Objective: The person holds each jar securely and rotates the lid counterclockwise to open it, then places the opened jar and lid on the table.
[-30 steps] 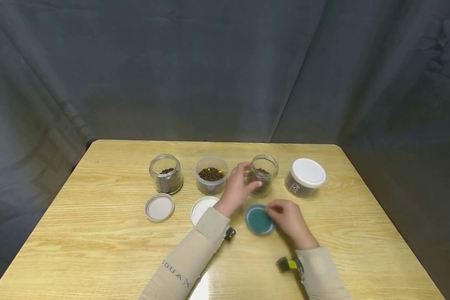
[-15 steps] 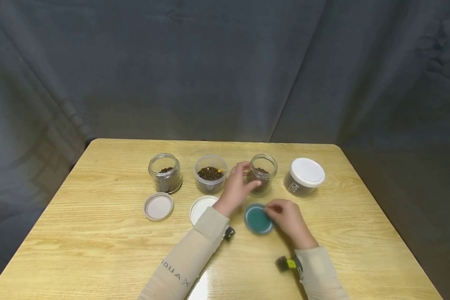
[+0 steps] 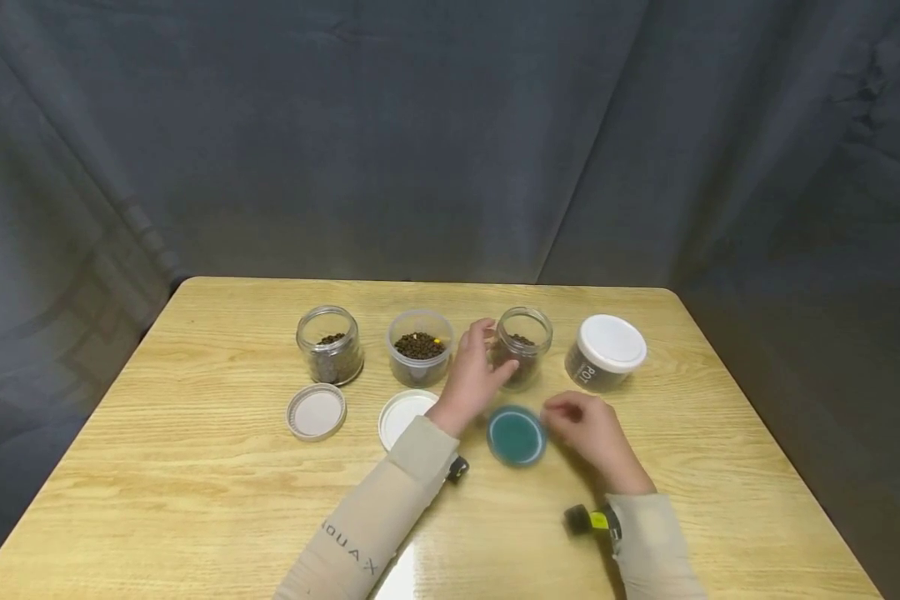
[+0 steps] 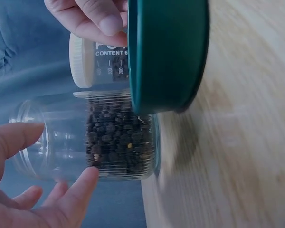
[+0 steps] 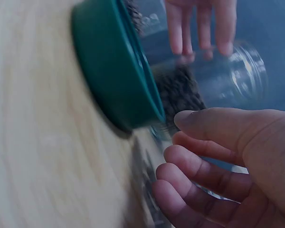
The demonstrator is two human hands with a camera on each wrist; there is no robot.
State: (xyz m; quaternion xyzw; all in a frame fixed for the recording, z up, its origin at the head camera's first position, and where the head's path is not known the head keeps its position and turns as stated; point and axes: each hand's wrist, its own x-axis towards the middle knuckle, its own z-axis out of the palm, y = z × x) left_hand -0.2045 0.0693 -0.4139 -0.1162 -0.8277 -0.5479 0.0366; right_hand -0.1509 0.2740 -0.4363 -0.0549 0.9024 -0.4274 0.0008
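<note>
My left hand (image 3: 468, 379) is at the left side of an open glass jar (image 3: 528, 346) part filled with dark brown pellets. Its thumb and fairly straight fingers touch the glass, as the left wrist view shows. In front of the jar, a green lid (image 3: 516, 437) lies on the table with its raised rim upward. Just right of that lid is my right hand (image 3: 591, 429), its fingers loosely bent with nothing between them. In the right wrist view, the thumb tip (image 5: 185, 118) stands apart from the lid's rim.
Left of the jar are an open plastic tub (image 3: 420, 371) and another glass jar (image 3: 335, 362), both with pellets. A white lid (image 3: 401, 417) and a pale lid (image 3: 317, 412) lie before them. A white-capped tub (image 3: 600, 375) stands at the right on the wooden table (image 3: 195, 500).
My right hand has let go of the green lid's edge and moved slightly right. The left hand stays at the jar.
</note>
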